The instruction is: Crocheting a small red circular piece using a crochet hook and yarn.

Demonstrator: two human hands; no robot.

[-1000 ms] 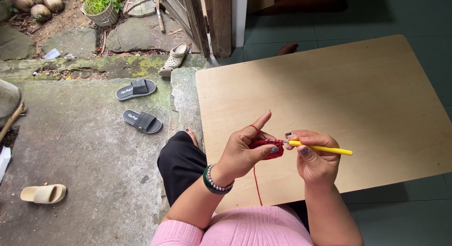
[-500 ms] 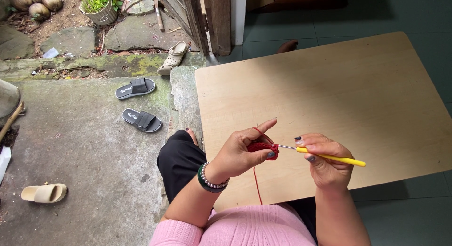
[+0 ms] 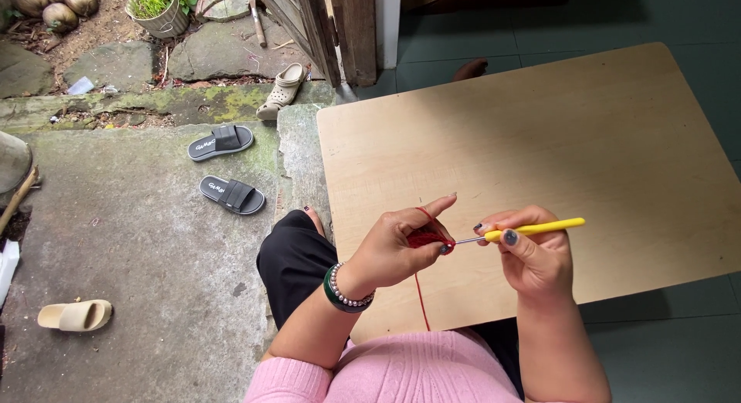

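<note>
My left hand (image 3: 394, 245) pinches a small red crochet piece (image 3: 427, 238), with the red yarn (image 3: 421, 295) looped over my raised forefinger and hanging down toward my lap. My right hand (image 3: 532, 252) grips a crochet hook with a yellow handle (image 3: 532, 229); its metal tip points left into the red piece. Both hands are held over the near edge of a light wooden table (image 3: 540, 140). A green bangle and a bead bracelet (image 3: 340, 289) sit on my left wrist.
Two black slide sandals (image 3: 224, 167) lie on the concrete to the left. A beige slipper (image 3: 76, 315) is at the lower left and a pale clog (image 3: 282, 90) near a wooden post. A potted plant (image 3: 160, 5) stands at the top left.
My right hand has shifted the hook: it drew out to the right, then came back left so the tip is at the red piece again. My left forefinger stays raised.
</note>
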